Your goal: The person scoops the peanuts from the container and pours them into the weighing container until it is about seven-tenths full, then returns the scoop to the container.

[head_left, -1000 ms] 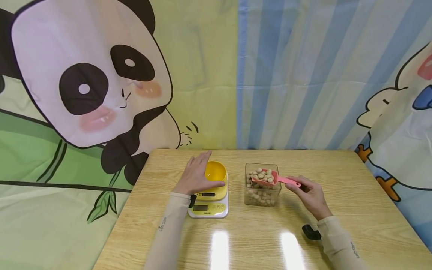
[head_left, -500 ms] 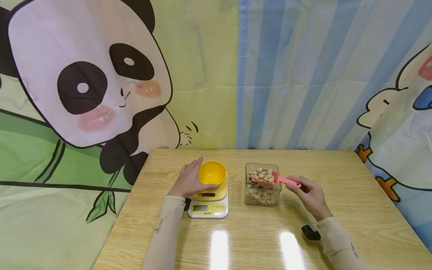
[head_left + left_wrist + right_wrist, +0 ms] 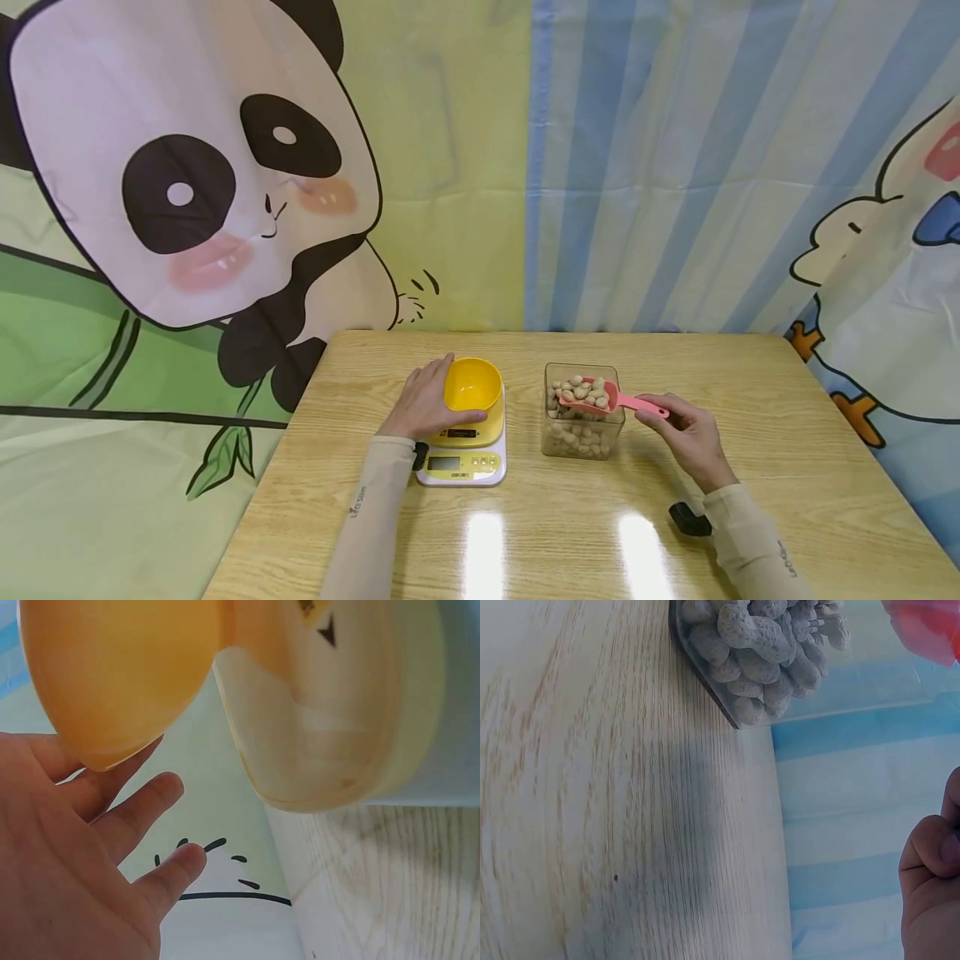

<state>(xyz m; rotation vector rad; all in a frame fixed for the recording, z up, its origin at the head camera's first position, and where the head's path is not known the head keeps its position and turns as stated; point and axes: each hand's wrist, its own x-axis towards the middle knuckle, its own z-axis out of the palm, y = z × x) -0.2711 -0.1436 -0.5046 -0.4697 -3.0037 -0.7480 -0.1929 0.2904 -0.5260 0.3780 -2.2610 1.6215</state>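
Note:
A yellow bowl (image 3: 474, 385) sits on the platform of a yellow-and-white kitchen scale (image 3: 489, 477). My left hand (image 3: 422, 406) holds the bowl from its left side, thumb along the near side and fingers around the far left. In the left wrist view, several fingers (image 3: 150, 810) are spread beside and behind the bowl (image 3: 120, 675); the thumb is hidden. My right hand (image 3: 693, 437) pinches the handle of a pink scoop (image 3: 639, 405). Heaped with peanuts (image 3: 588, 390), the scoop is at the mouth of a clear square container (image 3: 581, 369). The right wrist view shows peanuts (image 3: 761, 656) inside the container.
The wooden table (image 3: 757, 392) reaches back to a printed curtain (image 3: 465, 208). A hand's width or so of tabletop separates the scale from the container. Black wrist devices, one of them (image 3: 688, 519) beside the right sleeve, sit at both wrists.
My left hand has drawn back to the left from over the bowl and come to its side. The right hand and loaded scoop have stayed in place.

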